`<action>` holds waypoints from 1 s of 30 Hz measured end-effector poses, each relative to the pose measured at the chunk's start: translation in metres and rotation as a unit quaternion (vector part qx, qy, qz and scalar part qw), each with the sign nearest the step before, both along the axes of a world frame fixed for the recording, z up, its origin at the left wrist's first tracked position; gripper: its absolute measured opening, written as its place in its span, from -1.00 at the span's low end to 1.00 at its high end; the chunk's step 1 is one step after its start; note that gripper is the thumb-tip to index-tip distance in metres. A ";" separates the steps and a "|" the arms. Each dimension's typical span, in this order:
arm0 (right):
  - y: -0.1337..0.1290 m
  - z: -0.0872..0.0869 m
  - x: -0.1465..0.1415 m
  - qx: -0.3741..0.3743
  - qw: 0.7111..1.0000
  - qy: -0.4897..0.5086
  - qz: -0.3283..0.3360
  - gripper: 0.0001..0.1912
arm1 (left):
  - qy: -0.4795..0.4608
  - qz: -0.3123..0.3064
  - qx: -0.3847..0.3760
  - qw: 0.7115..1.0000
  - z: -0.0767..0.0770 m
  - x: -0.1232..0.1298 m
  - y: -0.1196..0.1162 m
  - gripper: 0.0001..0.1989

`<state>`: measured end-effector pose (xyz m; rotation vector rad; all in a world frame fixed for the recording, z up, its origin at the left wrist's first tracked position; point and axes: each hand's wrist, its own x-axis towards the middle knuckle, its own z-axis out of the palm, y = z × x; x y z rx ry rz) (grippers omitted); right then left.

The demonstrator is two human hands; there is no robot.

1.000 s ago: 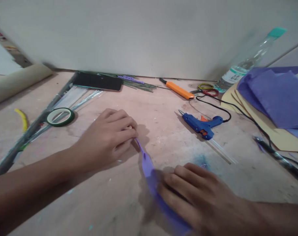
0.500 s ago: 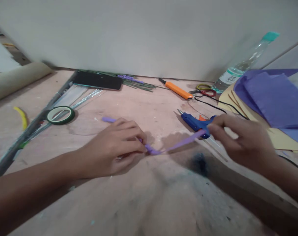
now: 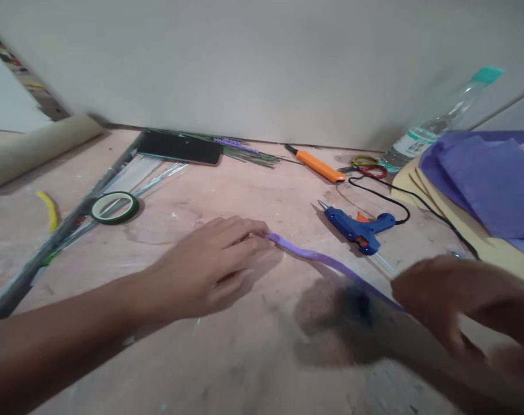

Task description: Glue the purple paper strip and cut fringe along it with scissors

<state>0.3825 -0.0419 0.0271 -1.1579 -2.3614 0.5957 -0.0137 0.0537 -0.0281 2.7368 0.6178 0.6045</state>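
Note:
A narrow purple paper strip (image 3: pixel 305 252) stretches over the table between my hands, slightly wavy and slanting down to the right. My left hand (image 3: pixel 221 262) rests on the table with bent fingers, pinching the strip's left end at the fingertips. At the right edge, my right hand (image 3: pixel 456 300) is smeared by motion; the strip's right end runs in at its curled fingers, and the grip itself is partly hidden. Just beyond that hand a blue glue gun (image 3: pixel 352 225) with an orange trigger lies on its side, a clear glue stick poking out of its back.
Along the back lie a black phone (image 3: pixel 179 147), green stems (image 3: pixel 257 158), an orange cutter (image 3: pixel 320 167) and scissors (image 3: pixel 372 168). A bottle (image 3: pixel 434 124) stands beside purple sheets (image 3: pixel 490 184). Green tape (image 3: pixel 115 208), a yellow strip (image 3: pixel 49 210) and a cardboard tube (image 3: pixel 41 148) lie left.
My right hand has moved right and toward me, and more of the strip now shows between the hands. The purple end left of my left hand is no longer visible. The view has shifted slightly.

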 end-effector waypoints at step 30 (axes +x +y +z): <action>-0.027 -0.020 -0.118 0.076 0.954 -0.164 0.241 -0.77 | -0.016 -0.080 0.065 0.995 -0.005 0.003 -0.016 -0.83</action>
